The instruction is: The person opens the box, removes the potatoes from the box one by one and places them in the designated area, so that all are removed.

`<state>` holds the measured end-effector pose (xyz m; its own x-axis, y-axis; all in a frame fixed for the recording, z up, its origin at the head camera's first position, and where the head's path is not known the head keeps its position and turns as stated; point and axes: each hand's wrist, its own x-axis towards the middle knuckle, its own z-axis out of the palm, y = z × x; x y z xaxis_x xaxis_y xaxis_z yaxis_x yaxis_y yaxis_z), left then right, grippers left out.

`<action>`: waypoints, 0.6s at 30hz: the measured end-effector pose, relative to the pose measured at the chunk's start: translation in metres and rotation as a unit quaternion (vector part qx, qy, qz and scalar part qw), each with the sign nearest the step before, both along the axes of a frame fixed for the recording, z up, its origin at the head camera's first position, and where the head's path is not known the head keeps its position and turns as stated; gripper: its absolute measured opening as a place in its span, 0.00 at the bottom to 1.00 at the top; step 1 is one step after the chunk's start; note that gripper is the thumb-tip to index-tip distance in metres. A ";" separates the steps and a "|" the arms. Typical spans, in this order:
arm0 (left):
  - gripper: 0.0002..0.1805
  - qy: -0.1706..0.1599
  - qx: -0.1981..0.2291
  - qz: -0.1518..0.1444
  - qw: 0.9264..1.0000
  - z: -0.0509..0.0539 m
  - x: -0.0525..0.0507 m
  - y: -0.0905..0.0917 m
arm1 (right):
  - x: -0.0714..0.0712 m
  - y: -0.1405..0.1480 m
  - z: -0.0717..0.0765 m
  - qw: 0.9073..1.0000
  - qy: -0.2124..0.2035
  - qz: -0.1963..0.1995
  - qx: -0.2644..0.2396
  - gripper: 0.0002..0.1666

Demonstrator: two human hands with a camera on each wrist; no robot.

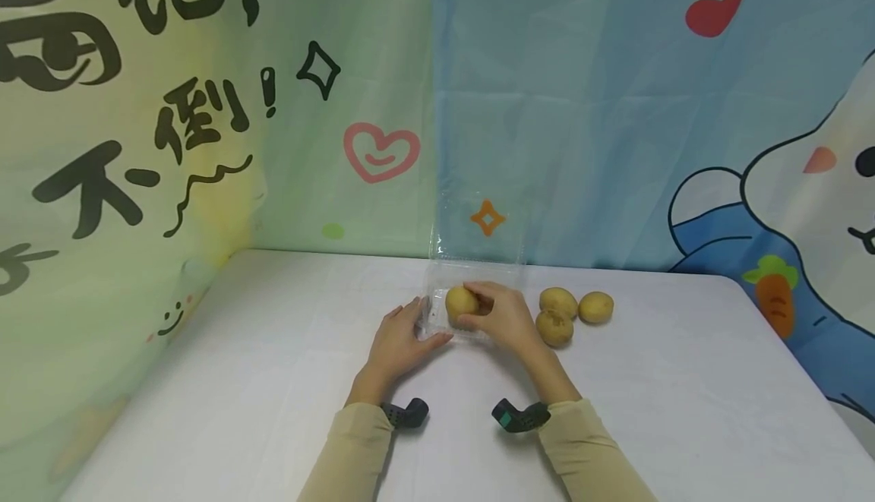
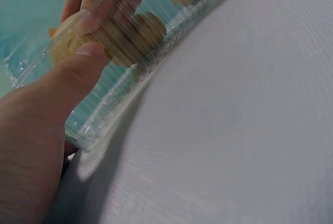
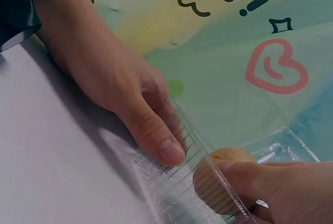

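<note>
A clear plastic box [image 1: 440,327] with ribbed walls rests on the table, its transparent lid [image 1: 478,238] raised at the back. My right hand [image 1: 502,316] pinches a yellow-brown potato [image 1: 460,304] between thumb and fingers, inside the box. At the box's near left corner, my left hand [image 1: 403,339] holds the wall, thumb along the front and fingers at the left side. Through the ribbed plastic in the left wrist view, a darker potato shape [image 2: 148,31] shows; whether it is a second potato I cannot tell.
Right of the box lie three loose potatoes: one at the back [image 1: 557,301], one in front [image 1: 554,328] and one farther right [image 1: 596,307]. A white cloth covers the table [image 1: 683,380]. Behind it hangs a printed curtain [image 1: 581,145].
</note>
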<state>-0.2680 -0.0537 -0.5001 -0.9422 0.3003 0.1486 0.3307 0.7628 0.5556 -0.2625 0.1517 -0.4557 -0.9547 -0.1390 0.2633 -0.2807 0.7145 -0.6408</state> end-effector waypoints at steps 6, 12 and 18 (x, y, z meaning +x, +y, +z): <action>0.47 0.005 0.001 -0.004 1.000 0.001 -0.002 -0.003 | 0.000 -0.002 0.005 0.999 -0.008 -0.006 -0.050 0.37; 0.46 0.001 0.010 -0.002 1.000 0.002 -0.003 -0.002 | 0.003 -0.001 0.009 0.989 -0.026 -0.002 -0.143 0.36; 0.47 -0.005 0.011 0.003 1.000 0.001 -0.002 0.000 | 0.013 0.007 0.018 0.983 -0.030 -0.013 -0.180 0.36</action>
<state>-0.2697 -0.0541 -0.4995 -0.9455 0.2909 0.1466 0.3207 0.7521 0.5757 -0.2491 0.1588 -0.4375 -0.9720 -0.0232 0.2338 -0.2195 0.4441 -0.8687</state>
